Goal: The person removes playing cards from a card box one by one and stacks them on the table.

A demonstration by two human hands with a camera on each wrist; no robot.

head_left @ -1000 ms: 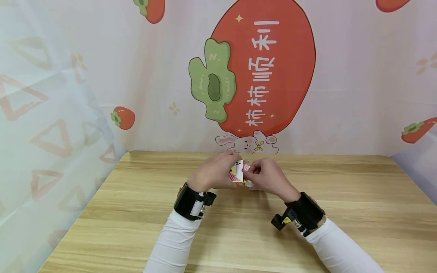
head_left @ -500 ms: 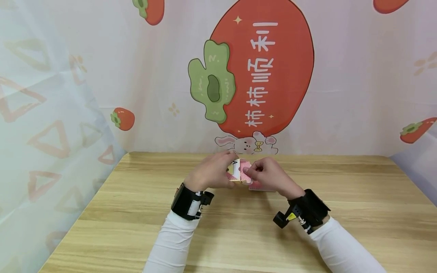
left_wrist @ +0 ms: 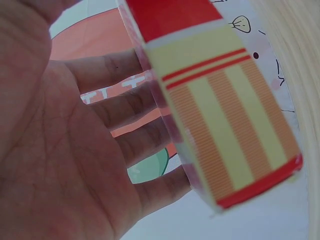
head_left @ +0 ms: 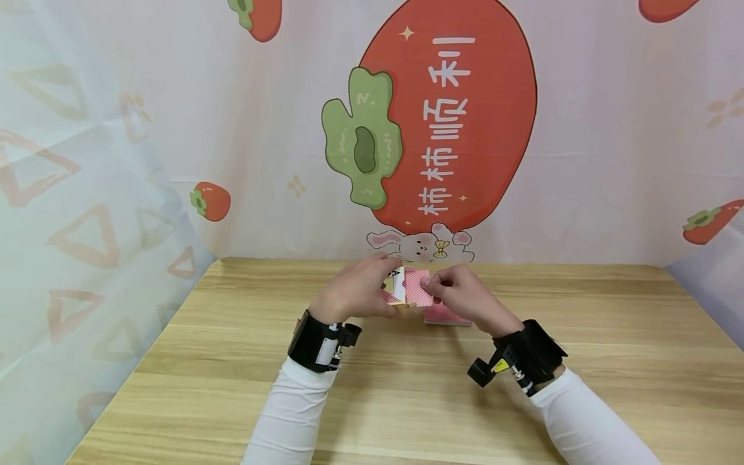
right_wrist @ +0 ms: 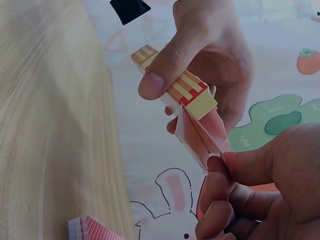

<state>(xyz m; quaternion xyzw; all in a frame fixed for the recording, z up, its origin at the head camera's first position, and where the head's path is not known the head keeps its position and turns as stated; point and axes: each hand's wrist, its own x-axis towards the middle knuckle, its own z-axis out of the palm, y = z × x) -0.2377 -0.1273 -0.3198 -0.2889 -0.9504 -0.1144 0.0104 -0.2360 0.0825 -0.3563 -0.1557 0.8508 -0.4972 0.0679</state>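
Observation:
My left hand grips a playing-card box, thumb on its near side and fingers on the far side. An "A" is printed on its face; the striped narrow side of the box fills much of the left wrist view. Pink-patterned playing cards stick out from the box's right end. Between thumb and curled fingers, my right hand pinches their outer edge. In the right wrist view, two pink sheets spread apart towards the box mouth and meet at my right fingertips.
A stack of pink-backed cards lies on the wooden table, below and partly behind my right hand. Behind the table's far edge hangs a cloth backdrop with persimmons and a rabbit.
More of the pink card surface shows beyond the box end. My left hand and the box have shifted slightly left, my right hand slightly right, uncovering more of the stack on the table.

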